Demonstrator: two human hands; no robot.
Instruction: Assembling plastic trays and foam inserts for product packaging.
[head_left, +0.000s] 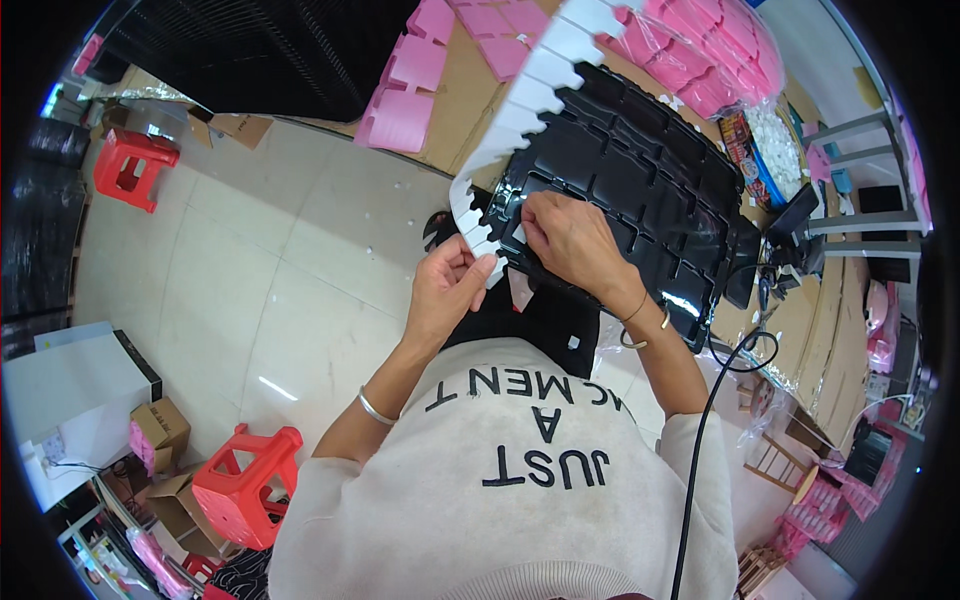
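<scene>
My left hand [447, 287] pinches the near end of a long white notched strip [510, 118], its thumb on top. The strip bends up and away past the left side of a black molded plastic tray [640, 160] on the table. My right hand [572, 235] is closed over the tray's near left corner, fingertips curled down. A small whitish bit shows at those fingertips, but what they hold is mostly hidden. Just below, between my hands, a pale pink piece [520, 290] hangs by the tray's edge.
Pink notched foam sheets [405, 90] lie on the cardboard-covered table [465, 85]. A clear bag of pink foam [700, 50] stands at the far right, near a tub of white bits [772, 145]. A black cable [700, 430] runs down by my right arm. Red stools [245, 485] stand left.
</scene>
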